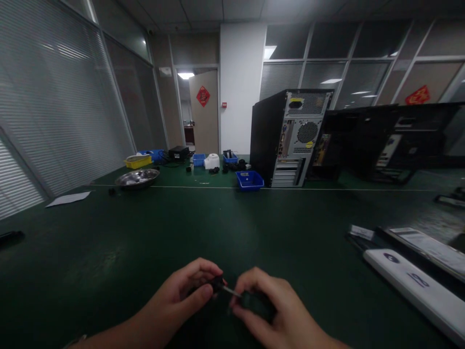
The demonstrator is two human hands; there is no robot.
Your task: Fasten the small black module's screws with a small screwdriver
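Low in the middle of the head view, my left hand (185, 291) is closed around a small black part (217, 282), thumb pressed on its near side. Facing it, my right hand (272, 303) has its fingers curled around what looks like a screwdriver (231, 291). Its thin metal shaft spans the gap between the hands and meets the black part. The fingers and dim light hide the screwdriver's handle and most of the part. Both hands are just above the dark green tabletop (174, 228).
At the right lie a long white box (417, 286) and dark flat items. Computer towers (294, 140) stand behind. A blue tray (249, 180), a white device (211, 161), a metal bowl (137, 178) and a yellow basket (138, 162) sit toward the back. Paper (68, 198) lies at left.
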